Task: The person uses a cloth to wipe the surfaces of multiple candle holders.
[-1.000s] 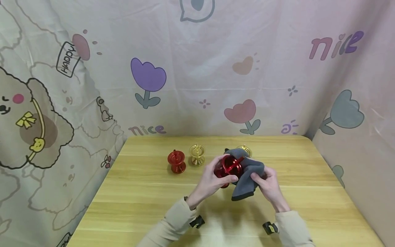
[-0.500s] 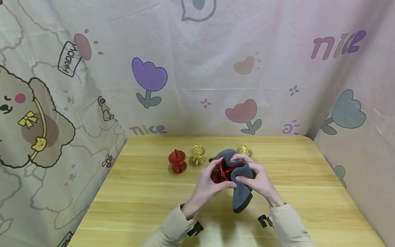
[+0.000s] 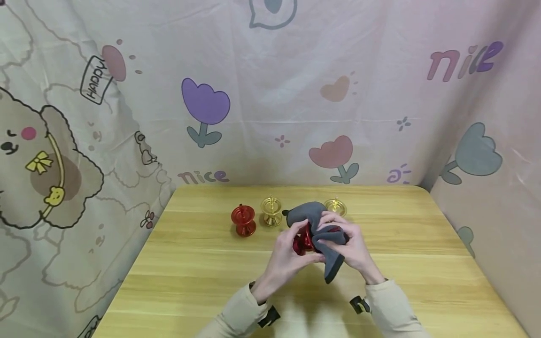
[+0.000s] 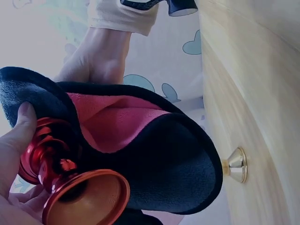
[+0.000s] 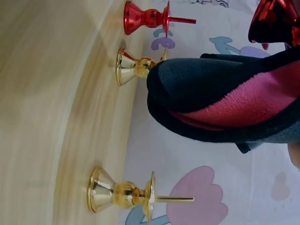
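Note:
My left hand grips a shiny red candlestick, lifted above the table and tilted; its hollow flared foot faces the left wrist camera. A grey cloth with dark edging and a pink reverse side wraps the candlestick's upper end, hiding the spike. My right hand pinches the folded cloth around that end. In the right wrist view the cloth fills much of the right side, and only a part of the held candlestick shows at the top corner.
A second red candlestick stands upright left of my hands, with a gold candlestick beside it. Another gold candlestick stands behind my right hand, partly covered. A printed curtain hangs behind the wooden table.
My right hand has moved left and wrapped the cloth around the candlestick's top. The red dish and spike, visible a second ago, are now mostly covered. The standing candlesticks stay put.

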Motion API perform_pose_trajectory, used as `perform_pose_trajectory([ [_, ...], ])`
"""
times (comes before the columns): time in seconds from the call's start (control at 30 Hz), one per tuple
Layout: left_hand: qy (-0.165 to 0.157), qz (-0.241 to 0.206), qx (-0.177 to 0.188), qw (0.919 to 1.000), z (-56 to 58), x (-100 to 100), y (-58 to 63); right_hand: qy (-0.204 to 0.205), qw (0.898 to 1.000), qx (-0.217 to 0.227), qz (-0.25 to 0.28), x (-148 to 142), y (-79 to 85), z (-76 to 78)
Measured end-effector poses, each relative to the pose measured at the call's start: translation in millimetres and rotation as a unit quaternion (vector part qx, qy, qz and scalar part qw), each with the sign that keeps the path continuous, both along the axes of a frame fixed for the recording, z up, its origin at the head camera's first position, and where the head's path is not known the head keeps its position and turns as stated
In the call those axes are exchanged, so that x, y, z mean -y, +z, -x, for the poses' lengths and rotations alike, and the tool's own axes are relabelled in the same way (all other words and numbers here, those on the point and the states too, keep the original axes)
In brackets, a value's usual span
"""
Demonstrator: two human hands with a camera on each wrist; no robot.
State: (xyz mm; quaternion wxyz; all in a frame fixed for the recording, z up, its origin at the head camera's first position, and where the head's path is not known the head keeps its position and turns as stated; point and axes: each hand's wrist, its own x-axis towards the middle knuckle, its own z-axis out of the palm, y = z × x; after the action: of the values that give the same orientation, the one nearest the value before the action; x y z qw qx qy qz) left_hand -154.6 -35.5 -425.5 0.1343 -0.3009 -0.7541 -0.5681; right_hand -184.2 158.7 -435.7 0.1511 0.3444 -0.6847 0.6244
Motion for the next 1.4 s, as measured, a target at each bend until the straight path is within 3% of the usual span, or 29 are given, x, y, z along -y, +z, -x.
perform_pose_trajectory([
  [0.13, -0.022, -0.014, 0.026, 0.9993, -1.5, 1, -0.9, 0.005, 1.000, 0.014, 0.022, 0, -2.3, -3.1],
  [0.3, -0.038, -0.036, 0.076, 0.9958, -5.0, 4, -5.0, 0.049, 0.994, 0.041, 0.090, 4, -5.7, -5.1],
  [0.47, -0.028, -0.043, 0.075, 0.9958, -6.1, 5, -9.1, 0.104, 0.976, 0.089, 0.167, 8, -7.9, -6.9],
  [0.63, -0.027, -0.038, 0.071, 0.9964, -6.5, 5, -7.8, 0.110, 0.972, 0.095, 0.186, 8, -8.8, -7.8],
  [0.73, -0.023, -0.036, 0.086, 0.9954, -7.5, 7, -7.4, 0.095, 0.981, 0.064, 0.159, 7, -9.8, -5.9],
  [0.87, -0.010, -0.028, 0.086, 0.9958, -9.7, 11, -7.2, 0.058, 0.996, 0.010, 0.064, 7, -8.7, -2.8],
  [1.03, 0.000, -0.024, 0.068, 0.9974, -9.4, 12, -6.0, 0.044, 0.999, -0.006, -0.012, 7, -3.5, -1.5],
  [1.2, 0.007, -0.005, 0.069, 0.9976, -8.6, 13, -3.9, 0.040, 0.999, -0.021, -0.030, 6, -5.2, 0.5],
  [1.4, -0.007, -0.004, 0.065, 0.9979, -9.1, 11, -3.1, 0.042, 0.999, 0.002, 0.010, 7, -7.0, -2.2],
])
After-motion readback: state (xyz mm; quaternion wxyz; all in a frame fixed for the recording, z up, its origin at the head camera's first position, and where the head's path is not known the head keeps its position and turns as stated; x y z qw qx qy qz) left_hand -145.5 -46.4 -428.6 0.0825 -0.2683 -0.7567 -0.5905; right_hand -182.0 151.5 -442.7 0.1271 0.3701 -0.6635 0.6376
